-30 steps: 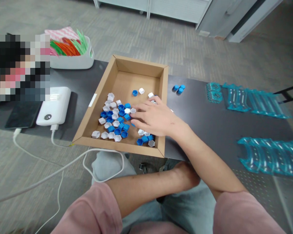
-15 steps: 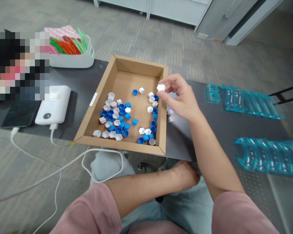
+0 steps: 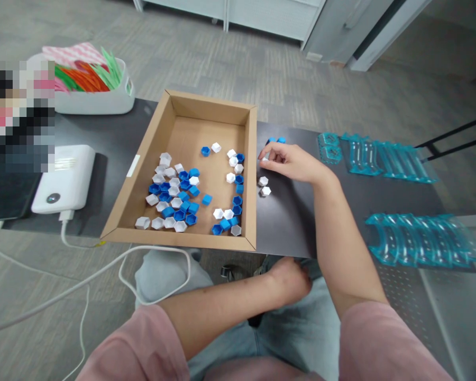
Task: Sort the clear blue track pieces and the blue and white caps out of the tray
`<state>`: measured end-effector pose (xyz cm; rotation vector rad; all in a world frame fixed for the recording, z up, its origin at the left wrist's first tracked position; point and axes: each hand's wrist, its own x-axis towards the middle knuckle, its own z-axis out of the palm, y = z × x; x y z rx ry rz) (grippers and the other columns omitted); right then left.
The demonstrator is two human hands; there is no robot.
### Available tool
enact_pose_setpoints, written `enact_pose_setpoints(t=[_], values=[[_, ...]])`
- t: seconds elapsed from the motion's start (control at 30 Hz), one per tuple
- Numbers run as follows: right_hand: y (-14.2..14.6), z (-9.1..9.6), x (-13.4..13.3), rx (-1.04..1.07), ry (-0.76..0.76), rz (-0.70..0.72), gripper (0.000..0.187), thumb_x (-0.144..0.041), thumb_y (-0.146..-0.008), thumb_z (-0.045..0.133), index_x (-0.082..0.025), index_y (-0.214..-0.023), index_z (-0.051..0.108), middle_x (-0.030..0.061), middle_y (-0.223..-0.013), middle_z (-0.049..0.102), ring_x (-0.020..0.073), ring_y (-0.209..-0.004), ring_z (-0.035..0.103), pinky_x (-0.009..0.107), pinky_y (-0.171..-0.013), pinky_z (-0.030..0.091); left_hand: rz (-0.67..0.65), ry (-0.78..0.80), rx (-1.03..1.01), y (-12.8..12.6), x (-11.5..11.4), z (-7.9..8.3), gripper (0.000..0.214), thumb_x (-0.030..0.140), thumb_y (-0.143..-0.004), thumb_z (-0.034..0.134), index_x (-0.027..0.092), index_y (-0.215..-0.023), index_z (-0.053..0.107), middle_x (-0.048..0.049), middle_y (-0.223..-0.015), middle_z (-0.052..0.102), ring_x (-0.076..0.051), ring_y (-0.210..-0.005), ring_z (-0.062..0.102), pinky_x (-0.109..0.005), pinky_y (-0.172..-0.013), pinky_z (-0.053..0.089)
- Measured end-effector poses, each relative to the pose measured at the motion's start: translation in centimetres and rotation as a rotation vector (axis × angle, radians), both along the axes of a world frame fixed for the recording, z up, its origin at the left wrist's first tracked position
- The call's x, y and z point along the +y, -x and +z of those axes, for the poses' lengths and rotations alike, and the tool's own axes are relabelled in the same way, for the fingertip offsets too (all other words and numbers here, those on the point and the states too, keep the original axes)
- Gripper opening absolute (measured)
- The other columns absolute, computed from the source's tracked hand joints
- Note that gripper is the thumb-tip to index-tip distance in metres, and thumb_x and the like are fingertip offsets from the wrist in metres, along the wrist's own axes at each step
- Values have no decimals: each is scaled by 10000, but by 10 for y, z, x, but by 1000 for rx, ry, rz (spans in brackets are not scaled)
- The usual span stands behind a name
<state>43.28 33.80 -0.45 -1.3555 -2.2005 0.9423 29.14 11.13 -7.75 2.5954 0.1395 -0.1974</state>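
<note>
My right hand is low over the dark table, just right of the cardboard box. Its thumb and fingers are closed on a white hexagonal piece, mostly covered by the fingers. Blue hexagonal pieces lie just beyond the hand, and two white hexagonal pieces lie nearer me. Across my lap rests my left hand, its fingers tucked down out of sight. In the cardboard box, blue and white hexagonal pieces form a cluster at the left and a line along the right wall.
Teal transparent plastic parts lie on the table at the right. To the left are a white power bank, a dark phone and a white basket of coloured strips. A white cable loops before the box.
My right hand has carried the white hexagonal piece from above the box's right wall down to the table beside it. My left hand stays on my lap. The view has shifted slightly right.
</note>
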Motion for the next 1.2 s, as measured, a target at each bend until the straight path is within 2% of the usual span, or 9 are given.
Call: enact_pose_setpoints(t=[0.23,0.4,0.5,0.67,0.8,0.9,1.0,1.13,1.2], values=[[-1,-4,2,33,10,-2,505,-761,-982,868,-281,-1127,804,-1,-952,798,211,-825,666,423,-887,594,-15,7,24,0,0,0,252,155,-1154,680,108,-1187,926,-220,-1216,901,-289,-1149,889,-361,-802,543],[-4,6,-2,8,90,39,525,-780,-931,906,-284,-1070,803,17,-895,818,229,-810,685,395,-796,585,0,-2,-2,1,-1,-1,240,145,-1144,694,142,-1136,935,-208,-1153,901,-276,-1078,888,-344,-754,503],[-8,9,-3,-28,76,52,523,-769,-914,923,-278,-1063,823,28,-951,833,224,-789,665,391,-768,575,-2,0,4,1,-1,-2,237,136,-1133,704,143,-1084,936,-209,-1149,897,-262,-1056,880,-337,-721,466],[-7,6,-4,-69,-29,139,631,-793,-829,1006,-290,-1184,873,77,-1181,829,312,-1047,692,477,-977,627,-11,-5,10,0,-1,-3,237,142,-1130,708,134,-1068,936,-214,-1136,893,-253,-1030,870,-331,-735,465],[0,0,-10,-125,-36,205,671,-736,-770,1076,-283,-1229,891,77,-1208,753,342,-1186,679,503,-1093,621,-13,-13,11,-1,-1,-2,254,154,-1143,691,127,-1101,939,-221,-1134,891,-266,-1043,876,-335,-770,523],[1,-4,-17,-97,-21,204,537,-625,-824,1050,-274,-1207,910,70,-1190,730,323,-1166,700,492,-1092,628,-21,-6,-16,0,1,-1,256,150,-1138,693,138,-1100,946,-225,-1119,893,-274,-1024,882,-338,-776,553],[-8,-5,-25,-39,-4,177,413,-587,-898,981,-270,-1155,916,75,-1177,774,309,-1121,733,499,-1091,633,-20,1,-10,0,4,2,260,143,-1138,692,144,-1140,953,-231,-1142,895,-280,-1048,890,-334,-768,559],[-20,-1,-31,5,0,82,404,-650,-937,944,-287,-1114,916,85,-1129,843,306,-1049,759,497,-1020,657,-21,14,35,0,5,4,291,149,-1164,656,114,-1195,944,-223,-1209,900,-285,-1107,893,-347,-771,551],[-23,0,-31,14,-48,37,403,-673,-967,921,-291,-1097,910,89,-1117,852,310,-1037,773,509,-1010,662,-24,14,40,0,5,4,296,150,-1170,648,110,-1195,940,-218,-1214,901,-282,-1106,891,-353,-775,545]])
